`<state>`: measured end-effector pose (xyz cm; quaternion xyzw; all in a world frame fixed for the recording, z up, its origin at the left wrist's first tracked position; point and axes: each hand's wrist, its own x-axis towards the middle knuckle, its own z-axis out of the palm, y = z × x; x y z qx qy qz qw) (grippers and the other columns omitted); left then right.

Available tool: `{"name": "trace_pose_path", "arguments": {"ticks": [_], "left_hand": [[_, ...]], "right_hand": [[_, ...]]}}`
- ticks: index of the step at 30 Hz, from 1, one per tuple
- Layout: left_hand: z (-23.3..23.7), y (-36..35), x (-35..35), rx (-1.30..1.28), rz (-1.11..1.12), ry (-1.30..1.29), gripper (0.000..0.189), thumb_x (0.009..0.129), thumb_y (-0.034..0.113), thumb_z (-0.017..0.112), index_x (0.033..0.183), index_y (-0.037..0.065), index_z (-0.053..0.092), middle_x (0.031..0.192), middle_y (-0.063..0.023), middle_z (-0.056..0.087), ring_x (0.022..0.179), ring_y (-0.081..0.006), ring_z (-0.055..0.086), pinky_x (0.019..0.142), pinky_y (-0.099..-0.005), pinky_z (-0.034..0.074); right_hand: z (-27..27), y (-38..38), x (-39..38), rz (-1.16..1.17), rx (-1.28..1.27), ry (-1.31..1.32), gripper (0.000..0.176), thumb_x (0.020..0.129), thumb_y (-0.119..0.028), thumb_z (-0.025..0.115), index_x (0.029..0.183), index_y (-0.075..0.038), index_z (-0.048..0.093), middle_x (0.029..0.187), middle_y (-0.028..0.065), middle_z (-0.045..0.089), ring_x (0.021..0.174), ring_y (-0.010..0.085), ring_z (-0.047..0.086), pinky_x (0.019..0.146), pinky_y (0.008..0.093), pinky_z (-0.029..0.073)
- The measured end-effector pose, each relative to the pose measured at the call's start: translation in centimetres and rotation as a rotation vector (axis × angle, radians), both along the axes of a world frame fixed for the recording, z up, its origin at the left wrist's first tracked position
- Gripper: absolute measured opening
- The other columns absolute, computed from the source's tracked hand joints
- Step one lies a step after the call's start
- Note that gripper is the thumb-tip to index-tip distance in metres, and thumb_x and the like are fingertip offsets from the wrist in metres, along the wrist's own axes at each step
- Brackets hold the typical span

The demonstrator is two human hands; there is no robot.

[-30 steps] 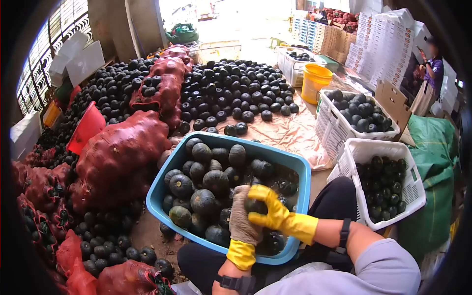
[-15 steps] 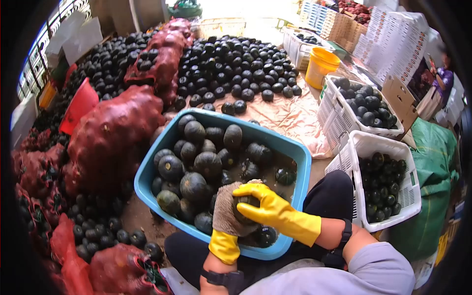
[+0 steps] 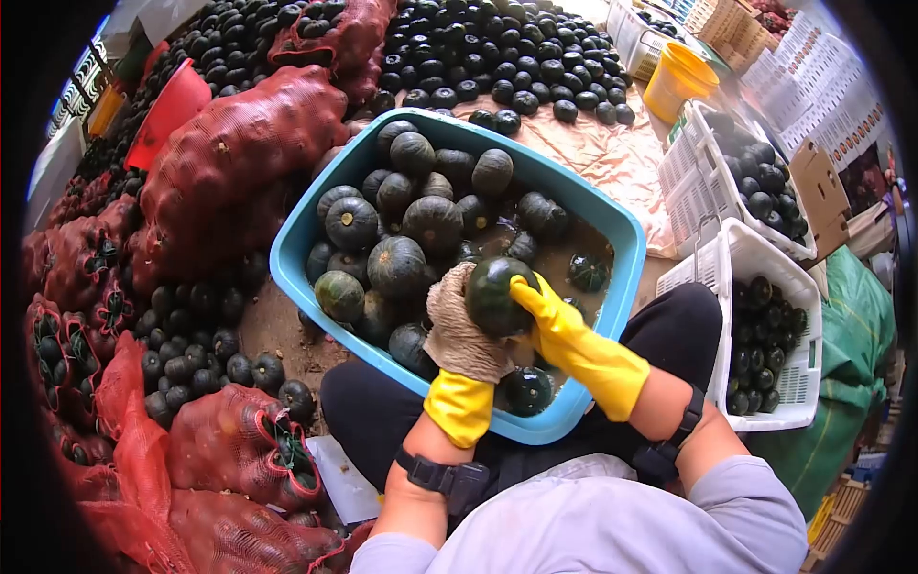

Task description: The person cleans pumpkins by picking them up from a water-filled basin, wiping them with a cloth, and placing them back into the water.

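Round dark-green squash [image 3: 495, 295] held over the blue plastic tub [image 3: 287, 251]: cloth-covered left hand [image 3: 461, 330] cups its left flank, yellow-gloved right hand [image 3: 537, 304] has its grip closed on the right.

Left hand [image 3: 466, 330], in a yellow glove faced with brown fabric, and right hand [image 3: 543, 308], in a plain yellow glove, meet at the midline, fingers curled in a grip. Both forearms are bare; a black strap [image 3: 442, 473] circles the left wrist.
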<state>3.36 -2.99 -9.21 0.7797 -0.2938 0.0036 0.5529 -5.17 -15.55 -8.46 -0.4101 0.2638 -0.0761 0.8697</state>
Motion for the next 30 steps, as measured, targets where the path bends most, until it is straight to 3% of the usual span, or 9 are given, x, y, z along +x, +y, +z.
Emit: {"name": "trace_pose_path", "arguments": {"ticks": [4,8,12,16,20,22,23,26,30], "left_hand": [[0.3,-0.7,0.6,0.09,-0.003,-0.231,0.074,0.065,0.02,0.09,0.133,0.01,0.063,0.116,-0.0168,0.072,0.108,-0.0427,0.068,0.096,-0.0498,0.053],[3.4,2.3,2.7,-0.105,-0.296,-0.304,0.081,0.056,0.018,0.093,0.13,0.008,0.062,0.109,-0.0145,0.072,0.101,-0.0402,0.07,0.092,-0.0448,0.054],[0.6,0.7,-0.6,0.015,0.084,-0.261,0.09,0.054,0.025,0.098,0.135,0.011,0.061,0.118,-0.0127,0.074,0.108,-0.039,0.07,0.103,-0.0474,0.054],[0.9,0.0,-0.4,0.205,-0.032,-0.154,0.077,0.067,0.029,0.09,0.136,0.011,0.063,0.126,-0.0169,0.07,0.12,-0.0434,0.065,0.104,-0.0491,0.051],[3.5,2.5,0.5,-0.065,-0.238,-0.296,0.091,0.055,0.03,0.1,0.133,0.007,0.06,0.117,-0.0167,0.067,0.106,-0.0416,0.064,0.101,-0.0511,0.049],[0.7,2.0,0.1,-0.015,-0.195,-0.261,0.093,0.047,0.03,0.103,0.124,0.006,0.057,0.115,-0.014,0.069,0.107,-0.0391,0.065,0.103,-0.0504,0.048],[0.4,1.8,0.0,0.014,-0.11,-0.258,0.064,0.062,0.027,0.093,0.114,0.006,0.061,0.103,-0.0166,0.071,0.094,-0.0396,0.067,0.093,-0.0476,0.051],[4.7,-1.7,0.3,-0.863,0.256,1.387,0.033,0.102,0.024,0.051,0.088,0.0,0.068,0.084,-0.0203,0.078,0.049,-0.0237,0.063,0.044,-0.0293,0.046],[4.3,-0.9,1.8,-0.836,0.066,1.496,0.034,0.1,0.023,0.057,0.094,-0.006,0.074,0.078,-0.0135,0.074,0.045,-0.0108,0.051,0.039,-0.0205,0.036]], "right_hand": [[2.3,-3.3,-0.1,0.431,-1.172,0.229,0.075,0.092,-0.03,0.086,0.156,-0.011,0.051,0.144,0.0124,0.062,0.129,0.028,0.064,0.104,0.0417,0.055],[6.7,-1.8,-1.4,0.478,-0.779,0.161,0.075,0.091,-0.019,0.087,0.156,-0.011,0.051,0.138,0.0111,0.067,0.127,0.0194,0.064,0.111,0.0368,0.051],[0.2,-0.2,-1.1,0.005,0.273,0.01,0.072,0.094,-0.032,0.085,0.154,-0.008,0.053,0.137,0.0091,0.066,0.127,0.022,0.065,0.111,0.0377,0.051],[3.1,-3.3,-1.2,0.365,-1.171,0.206,0.076,0.091,-0.015,0.085,0.158,-0.013,0.049,0.148,0.0141,0.058,0.14,0.0278,0.056,0.115,0.0413,0.048],[6.0,-2.8,-2.8,0.507,-0.898,-0.072,0.085,0.087,-0.002,0.084,0.162,-0.016,0.045,0.154,0.0103,0.054,0.141,0.0216,0.054,0.121,0.0371,0.042],[5.3,-2.2,-4.0,0.426,-0.265,-0.005,0.081,0.09,-0.011,0.085,0.16,-0.012,0.045,0.151,0.0089,0.057,0.138,0.0194,0.057,0.119,0.0377,0.044],[4.1,-2.3,-4.9,0.403,-0.243,0.07,0.077,0.093,-0.016,0.084,0.159,-0.014,0.046,0.147,0.0085,0.059,0.134,0.0205,0.059,0.115,0.038,0.048],[2.4,-3.8,-5.9,0.405,-0.298,0.479,0.071,0.094,-0.027,0.086,0.153,-0.011,0.05,0.139,0.0088,0.065,0.121,0.0221,0.066,0.098,0.0415,0.057],[7.2,-11.7,2.0,0.345,-0.303,0.081,0.064,0.101,-0.04,0.078,0.152,-0.013,0.051,0.135,0.0109,0.067,0.13,0.0222,0.063,0.107,0.0433,0.054]]}}
